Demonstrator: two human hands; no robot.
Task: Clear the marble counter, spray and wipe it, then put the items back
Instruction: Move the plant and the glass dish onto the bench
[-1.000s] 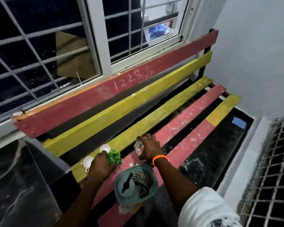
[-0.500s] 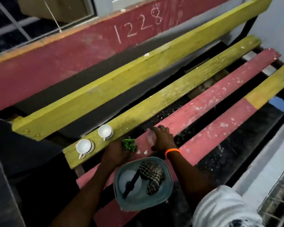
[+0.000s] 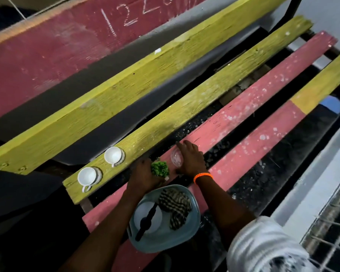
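Note:
My left hand [image 3: 143, 178] is closed around a small green plant [image 3: 159, 169] on the pink slat [image 3: 243, 114] of a painted bench. My right hand [image 3: 190, 159], with an orange wristband, grips a small clear glass [image 3: 176, 159] standing on the same slat. Two white cups [image 3: 112, 155] [image 3: 86, 176] sit on the yellow slat [image 3: 204, 95] to the left. A grey-blue tray [image 3: 192, 228] lies below my hands; it holds a white plate, a black-handled tool [image 3: 146, 220] and a striped cloth [image 3: 175, 205].
The bench backrest has a red board [image 3: 57, 52] with chalk numbers and a yellow board [image 3: 126, 83]. Dark gaps run between the slats. A dark speckled floor [image 3: 273, 173] lies under the bench, with a white ledge and metal grille [image 3: 334, 228] at the right.
The camera has tilted down and drawn closer to the bench. My hands stay on the plant and the glass at the same spot on the pink slat.

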